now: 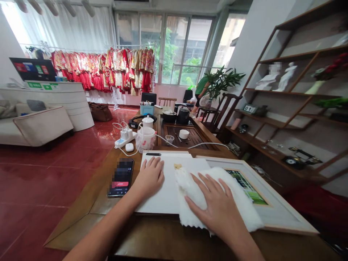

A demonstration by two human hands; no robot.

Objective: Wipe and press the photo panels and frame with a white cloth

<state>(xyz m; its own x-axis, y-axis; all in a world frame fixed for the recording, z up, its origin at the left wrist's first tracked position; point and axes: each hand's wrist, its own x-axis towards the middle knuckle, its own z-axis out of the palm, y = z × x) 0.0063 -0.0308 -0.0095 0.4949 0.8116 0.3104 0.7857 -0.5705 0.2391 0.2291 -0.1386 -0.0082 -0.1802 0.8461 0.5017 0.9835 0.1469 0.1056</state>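
Note:
My left hand (150, 176) lies flat on a white board (165, 197), fingers stretched out toward a small dark strip (153, 154) at its far edge. A fluffy white cloth (241, 203) with a scalloped edge is spread over the right part of the board and onto a picture frame (288, 208). On top of this cloth rests my right hand (214, 199), its fingers spread and pressing down. The frame holds a green landscape picture (252, 188), partly covered by the cloth. Near the cloth's far left corner is a small tan patch (177, 166).
Left of the board lies a phone (121, 177). Beyond are a power strip (125, 139), a white earbud case (129, 147), a translucent tub (146, 137) and a tea tray (195, 136) with a white cup (184, 134). Wooden shelves (293, 125) stand right; a person (201, 88) is far back.

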